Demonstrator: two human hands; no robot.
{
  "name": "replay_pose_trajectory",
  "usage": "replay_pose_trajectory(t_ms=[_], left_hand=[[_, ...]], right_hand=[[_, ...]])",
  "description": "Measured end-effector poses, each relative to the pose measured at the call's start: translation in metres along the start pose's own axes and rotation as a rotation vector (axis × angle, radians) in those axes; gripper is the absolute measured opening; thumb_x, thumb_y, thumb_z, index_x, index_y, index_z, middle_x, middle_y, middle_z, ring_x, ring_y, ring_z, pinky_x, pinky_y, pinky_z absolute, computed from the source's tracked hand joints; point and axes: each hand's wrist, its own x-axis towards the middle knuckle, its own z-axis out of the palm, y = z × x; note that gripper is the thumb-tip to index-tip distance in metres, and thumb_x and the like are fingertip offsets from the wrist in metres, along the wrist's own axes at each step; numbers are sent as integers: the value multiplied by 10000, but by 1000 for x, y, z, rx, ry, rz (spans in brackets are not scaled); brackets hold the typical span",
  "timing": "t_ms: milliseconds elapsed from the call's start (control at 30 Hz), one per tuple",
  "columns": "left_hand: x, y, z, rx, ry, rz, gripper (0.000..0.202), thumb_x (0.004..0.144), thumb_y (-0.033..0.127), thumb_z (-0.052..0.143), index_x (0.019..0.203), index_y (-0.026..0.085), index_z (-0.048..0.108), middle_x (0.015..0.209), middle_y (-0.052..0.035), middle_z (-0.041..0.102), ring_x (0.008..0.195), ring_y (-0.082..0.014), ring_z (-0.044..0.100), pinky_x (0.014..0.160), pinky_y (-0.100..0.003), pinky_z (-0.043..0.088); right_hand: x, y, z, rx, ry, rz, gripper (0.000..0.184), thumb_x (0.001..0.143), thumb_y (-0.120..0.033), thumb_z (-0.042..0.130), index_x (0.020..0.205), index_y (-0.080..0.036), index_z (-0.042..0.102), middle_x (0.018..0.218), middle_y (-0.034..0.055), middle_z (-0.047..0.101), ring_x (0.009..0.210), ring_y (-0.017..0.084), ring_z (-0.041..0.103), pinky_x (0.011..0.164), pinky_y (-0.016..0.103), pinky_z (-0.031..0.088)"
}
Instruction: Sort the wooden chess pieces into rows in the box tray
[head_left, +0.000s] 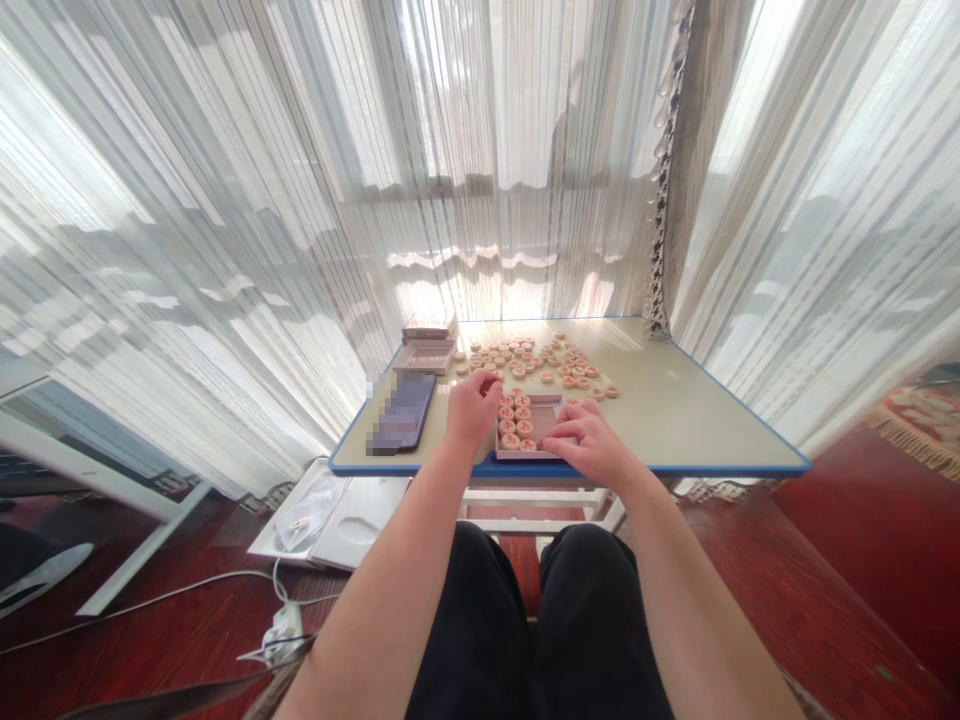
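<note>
A shallow open box [529,455] lies at the table's near edge. In its left part, round xiangqi pieces [524,427] with red characters stand in two columns; bare floor shows to their right. My left hand [472,408] is at the box's upper left corner, fingers curled together in a pinch; what they hold, if anything, is hidden. My right hand [592,443] reaches over the box's right side with bent fingers, its tips low inside the box beside the second column. Whatever lies under those fingertips cannot be made out. Many loose pieces [517,372] are scattered beyond the box.
A phone [405,412] lies on the table [697,420] at left. Behind it sits another shallow box [424,357], with a further flat box [429,326] at the back. Sheer curtains [480,200] hang behind the table. A power strip [283,632] with cables lies at lower left.
</note>
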Motion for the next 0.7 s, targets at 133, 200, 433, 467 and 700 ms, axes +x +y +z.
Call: replay_pose_trajectory(t_ms=[133, 200, 433, 467, 700], left_hand=[[0, 0, -1, -6, 10, 6, 163, 745, 245, 516, 770, 168, 657, 705, -9, 676, 685, -140, 595, 658, -237, 435], [0, 0, -1, -4, 12, 11, 163, 750, 250, 516, 769, 169, 656, 706, -9, 675, 683, -139, 593, 652, -236, 435], [-1, 1, 0, -28, -93, 48, 161, 741, 225, 515, 770, 161, 659, 665, -3, 650, 630, -122, 570, 612, -222, 429], [-1, 1, 0, -32, -102, 51, 162, 741, 227, 516, 767, 159, 660, 659, -3, 645, 622, -120, 566, 606, -221, 428], [-2, 1, 0, -53, -87, 61, 152, 735, 224, 523, 742, 161, 661, 657, -5, 645, 619, -121, 565, 595, -224, 430]], right_hand=[[0, 0, -1, 4, -8, 2, 221, 802, -331, 570, 709, -250, 754, 733, 32, 528, 819, 187, 456, 881, 349, 324], [1, 0, -1, 4, -17, -2, 227, 806, -336, 564, 714, -252, 754, 731, 32, 529, 810, 184, 458, 880, 351, 322], [2, 2, 1, -7, -25, -7, 236, 811, -344, 551, 728, -255, 753, 760, 33, 534, 833, 185, 471, 892, 358, 317], [2, 2, 1, -9, -22, -6, 232, 808, -341, 553, 727, -254, 753, 766, 34, 538, 840, 186, 475, 894, 357, 319], [3, 0, 1, 20, 22, 14, 196, 772, -300, 572, 701, -232, 742, 786, 43, 592, 874, 202, 501, 876, 342, 359]])
